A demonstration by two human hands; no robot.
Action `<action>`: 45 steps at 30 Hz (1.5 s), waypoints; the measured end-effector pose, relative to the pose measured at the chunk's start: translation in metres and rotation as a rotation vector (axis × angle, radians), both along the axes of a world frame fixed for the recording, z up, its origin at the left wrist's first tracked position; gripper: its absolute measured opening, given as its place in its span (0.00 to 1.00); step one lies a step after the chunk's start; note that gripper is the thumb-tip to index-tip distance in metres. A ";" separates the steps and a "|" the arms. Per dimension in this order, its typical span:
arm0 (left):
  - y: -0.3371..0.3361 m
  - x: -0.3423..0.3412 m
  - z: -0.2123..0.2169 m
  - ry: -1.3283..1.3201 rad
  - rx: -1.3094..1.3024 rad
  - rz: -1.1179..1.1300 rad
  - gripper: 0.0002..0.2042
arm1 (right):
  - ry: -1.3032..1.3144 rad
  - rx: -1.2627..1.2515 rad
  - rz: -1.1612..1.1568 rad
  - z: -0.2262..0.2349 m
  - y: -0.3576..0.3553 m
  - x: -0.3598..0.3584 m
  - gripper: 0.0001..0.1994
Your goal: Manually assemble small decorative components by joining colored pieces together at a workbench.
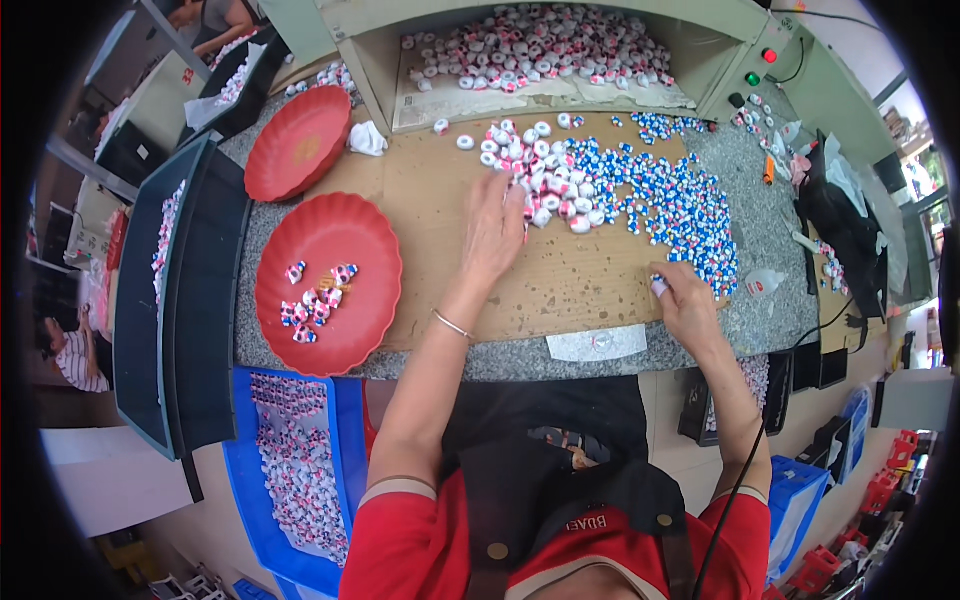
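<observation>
My left hand [493,228] reaches forward over the brown work board [560,270], fingers spread, its fingertips at the near edge of a pile of small white rings [535,165]. My right hand [683,297] rests near the board's right front, pinching one small white-and-blue piece [659,286] at the edge of a wide scatter of small blue-and-white caps [675,205]. A red scalloped plate [365,310] at my left holds several assembled red, white and blue pieces [315,300].
A second red plate [297,143] lies farther back on the left, empty. A machine chute [545,55] at the back holds more white rings. Dark trays [185,300] and a blue bin [300,470] with pieces stand left. Another person sits far back left.
</observation>
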State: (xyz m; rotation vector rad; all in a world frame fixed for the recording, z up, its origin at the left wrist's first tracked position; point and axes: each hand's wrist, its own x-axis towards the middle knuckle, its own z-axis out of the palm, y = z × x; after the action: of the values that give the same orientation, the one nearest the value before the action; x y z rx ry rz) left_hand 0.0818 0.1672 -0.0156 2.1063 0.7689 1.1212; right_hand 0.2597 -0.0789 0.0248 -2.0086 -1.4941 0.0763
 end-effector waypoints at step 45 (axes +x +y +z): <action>-0.100 -0.096 0.018 -0.394 -1.049 -0.438 0.17 | 0.040 0.340 -0.279 -0.013 0.045 0.050 0.07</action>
State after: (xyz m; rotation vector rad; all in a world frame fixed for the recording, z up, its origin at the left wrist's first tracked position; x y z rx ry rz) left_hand -0.0137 0.0675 0.0025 1.0443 0.4890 0.6245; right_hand 0.3095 -0.0339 0.0115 -1.9000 -1.1033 -0.2356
